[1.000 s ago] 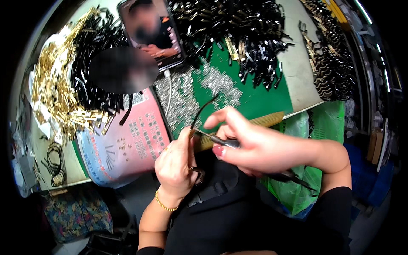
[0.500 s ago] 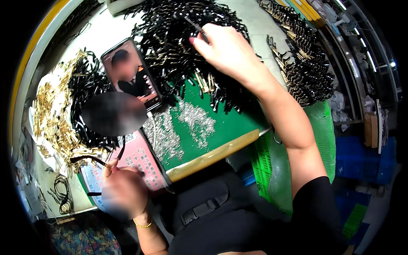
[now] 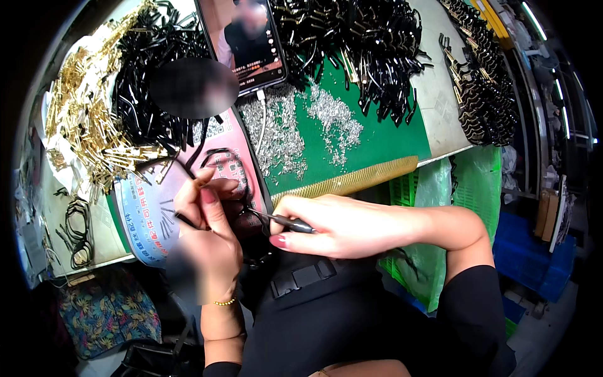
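Left hand [image 3: 210,223]: pinched between thumb and fingertips around a dark frame [image 3: 187,169]; blurred out at the heel of the palm, just above a gold bracelet [image 3: 224,303].
Dark frame: held over the near side of a pink and pale blue sheet [image 3: 147,198]; partly hidden behind fingers; hard to make out where one thin part ends and another begins.
Right hand [image 3: 314,229]: wrapped around a screwdriver [image 3: 295,225], just beside the left hand; cannot tell whether touching it.
Screwdriver: pointed leftward at the dark frame; lost at the tip among black parts, so cannot tell whether seated in anything.
Silver bits [image 3: 270,141]: scattered in two patches, mostly across a green mat [image 3: 392,138]; too small to tell apart.
Phone [image 3: 264,80]: tilted beyond the sheet, plugged into a white cable [image 3: 262,122]; cut off at the top, blurred in part.
Black strips [image 3: 141,69]: piled left of the phone; covered partly by a blurred oval.
Gold pieces [image 3: 91,132]: heaped farther left, too tangled to count.
Black heap [image 3: 352,38]: spread across the far end of the green mat; cut off above.
Green crate [image 3: 483,182]: standing past the table's right edge, partly hidden by the right arm.
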Tool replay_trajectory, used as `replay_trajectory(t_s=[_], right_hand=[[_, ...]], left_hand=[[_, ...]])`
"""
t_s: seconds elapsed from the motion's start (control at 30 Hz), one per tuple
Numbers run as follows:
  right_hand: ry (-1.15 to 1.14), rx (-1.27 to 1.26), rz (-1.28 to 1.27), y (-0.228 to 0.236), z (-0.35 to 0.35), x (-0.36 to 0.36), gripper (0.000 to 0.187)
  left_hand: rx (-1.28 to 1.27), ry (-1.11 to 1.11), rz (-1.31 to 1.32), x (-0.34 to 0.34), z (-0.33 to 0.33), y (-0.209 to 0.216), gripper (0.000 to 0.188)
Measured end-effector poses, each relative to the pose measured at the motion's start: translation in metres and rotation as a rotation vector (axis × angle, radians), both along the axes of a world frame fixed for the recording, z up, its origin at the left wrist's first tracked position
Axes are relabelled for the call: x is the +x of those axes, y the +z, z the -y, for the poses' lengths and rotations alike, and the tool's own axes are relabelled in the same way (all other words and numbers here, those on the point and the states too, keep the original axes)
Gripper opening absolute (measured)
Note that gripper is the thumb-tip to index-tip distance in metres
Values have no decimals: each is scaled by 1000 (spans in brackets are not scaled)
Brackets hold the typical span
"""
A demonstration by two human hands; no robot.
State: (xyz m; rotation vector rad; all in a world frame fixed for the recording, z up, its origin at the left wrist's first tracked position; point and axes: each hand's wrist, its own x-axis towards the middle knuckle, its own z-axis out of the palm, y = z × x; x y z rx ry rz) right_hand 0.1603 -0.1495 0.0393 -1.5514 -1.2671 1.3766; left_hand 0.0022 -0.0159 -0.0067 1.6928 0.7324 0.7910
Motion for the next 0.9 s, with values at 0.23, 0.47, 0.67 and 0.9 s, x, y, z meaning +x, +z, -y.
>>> replay_trajectory(t_s=[0.23,0.47,0.67,0.9], right_hand=[[7,61,1036,28,26,28,41],[47,36,1132,16,24,32,58],[82,76,1124,13,24,36,59],[132,60,1164,16,19,33,67]], left_hand=[[628,-84,-305,10,-14,-2,20],[16,-14,-105,11,-5,-7,24],[-17,82,170,6,-19,2,26],[-288,14,128,21,-49,7,25]])
